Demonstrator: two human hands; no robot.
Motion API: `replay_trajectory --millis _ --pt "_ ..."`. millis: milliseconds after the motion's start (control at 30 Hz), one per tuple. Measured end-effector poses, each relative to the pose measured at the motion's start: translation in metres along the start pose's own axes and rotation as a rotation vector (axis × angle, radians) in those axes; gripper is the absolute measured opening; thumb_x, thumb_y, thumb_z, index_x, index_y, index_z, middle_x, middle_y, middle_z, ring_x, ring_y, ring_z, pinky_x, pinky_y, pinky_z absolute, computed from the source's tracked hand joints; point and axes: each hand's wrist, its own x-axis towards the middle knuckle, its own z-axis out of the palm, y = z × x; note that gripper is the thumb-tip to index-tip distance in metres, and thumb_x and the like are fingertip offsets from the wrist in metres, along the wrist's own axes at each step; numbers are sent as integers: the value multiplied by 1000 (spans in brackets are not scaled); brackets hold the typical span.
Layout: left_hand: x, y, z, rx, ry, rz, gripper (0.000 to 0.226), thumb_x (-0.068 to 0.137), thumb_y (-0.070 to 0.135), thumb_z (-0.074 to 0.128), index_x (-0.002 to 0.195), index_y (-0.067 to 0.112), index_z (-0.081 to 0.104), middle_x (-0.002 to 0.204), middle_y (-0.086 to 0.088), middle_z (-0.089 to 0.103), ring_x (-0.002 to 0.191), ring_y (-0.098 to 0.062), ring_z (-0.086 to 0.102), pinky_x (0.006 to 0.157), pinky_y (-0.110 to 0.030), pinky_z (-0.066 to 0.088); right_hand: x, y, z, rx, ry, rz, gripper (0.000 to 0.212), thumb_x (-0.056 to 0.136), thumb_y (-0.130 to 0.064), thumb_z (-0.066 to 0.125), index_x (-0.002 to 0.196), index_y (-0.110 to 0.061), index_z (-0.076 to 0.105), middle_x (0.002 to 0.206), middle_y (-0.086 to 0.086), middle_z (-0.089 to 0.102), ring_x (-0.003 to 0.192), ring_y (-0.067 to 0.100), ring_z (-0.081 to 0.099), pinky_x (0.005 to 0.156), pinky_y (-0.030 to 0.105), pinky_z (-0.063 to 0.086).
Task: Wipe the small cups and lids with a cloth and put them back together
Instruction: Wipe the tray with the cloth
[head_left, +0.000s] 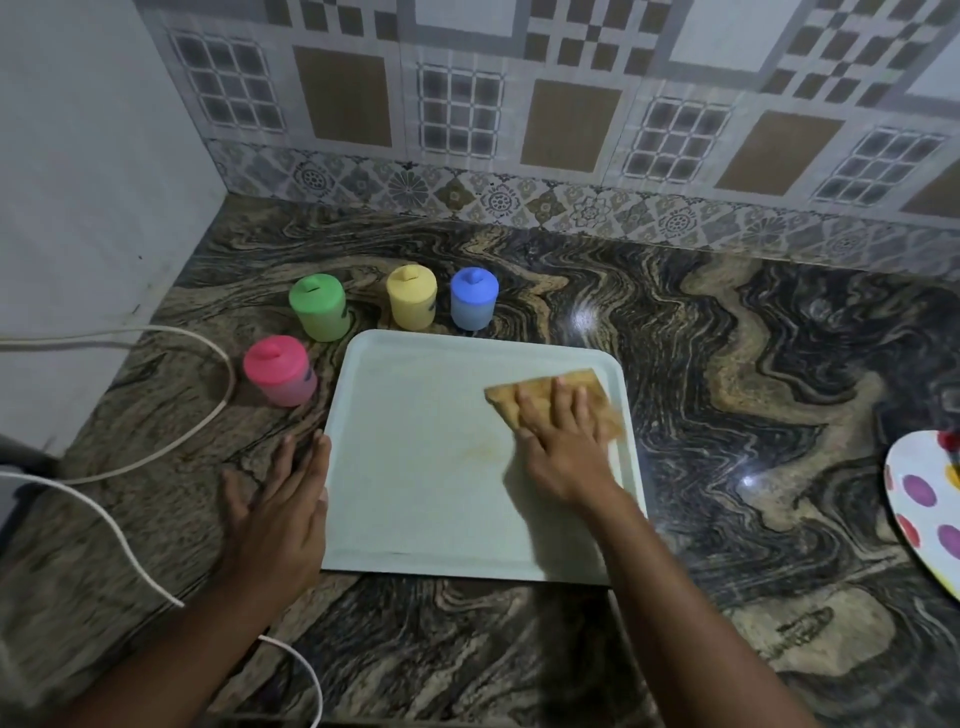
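Several small lidded cups stand on the marble counter beyond a pale tray (415, 415): a pink cup (280, 370) at the left, then a green cup (318, 307), a yellow cup (411, 296) and a blue cup (474, 298) in a row along the tray's far edge. All have their lids on. My right hand (563, 441) lies flat on a folded tan cloth (576, 387), pressing it onto the right part of the tray. My left hand (283, 493) rests flat on the counter against the tray's left rim, fingers apart, holding nothing.
White cables (171, 447) loop over the counter at the left. A white plate with coloured dots (924, 506) sticks in at the right edge. A tiled wall runs along the back, a plain wall on the left.
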Motion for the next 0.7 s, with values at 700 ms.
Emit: replay_trajectory --millis 700 --pt "-1 0 2 9 41 6 60 95 31 24 155 26 25 157 12 32 150 -8 14 113 -66 3 47 -68 9 -27 -16 -108 59 107 -46 30 161 -41 6 169 11 -15 154 38 -19 120 57 -12"
